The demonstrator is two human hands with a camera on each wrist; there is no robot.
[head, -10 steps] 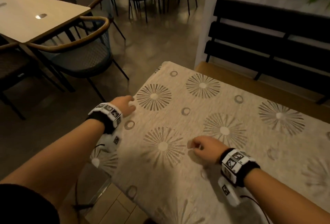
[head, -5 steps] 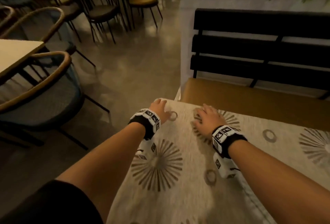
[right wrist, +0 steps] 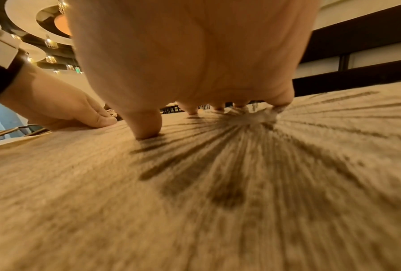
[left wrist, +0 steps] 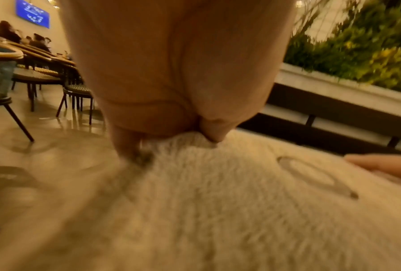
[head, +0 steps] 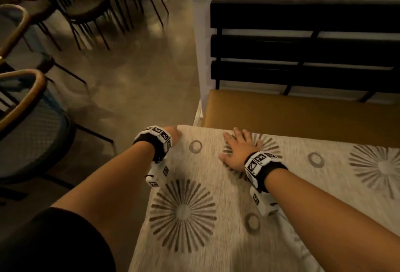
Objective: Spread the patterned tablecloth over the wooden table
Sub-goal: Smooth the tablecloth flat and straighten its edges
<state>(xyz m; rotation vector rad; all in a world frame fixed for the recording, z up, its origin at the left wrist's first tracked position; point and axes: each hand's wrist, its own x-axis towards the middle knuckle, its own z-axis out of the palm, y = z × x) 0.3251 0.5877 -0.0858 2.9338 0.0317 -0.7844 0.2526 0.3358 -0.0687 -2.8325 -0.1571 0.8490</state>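
We smooth the soft cloth near its far corner.

Our left hand [head: 173,134] pinches the corner of the thin, floppy cream tablecloth with brown sunbursts [head: 216,239], low in the frame; our right hand [head: 239,151] presses flat, fingers spread. Edges look best to grab.

Both hands (right [head: 239,150] flat) on tablecloth [head: 216,239].

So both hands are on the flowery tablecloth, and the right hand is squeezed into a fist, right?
Not quite. Both hands are on the tablecloth, but the right hand isn't a fist: the head view shows it lying flat with fingers spread. The left hand is at the cloth's corner.
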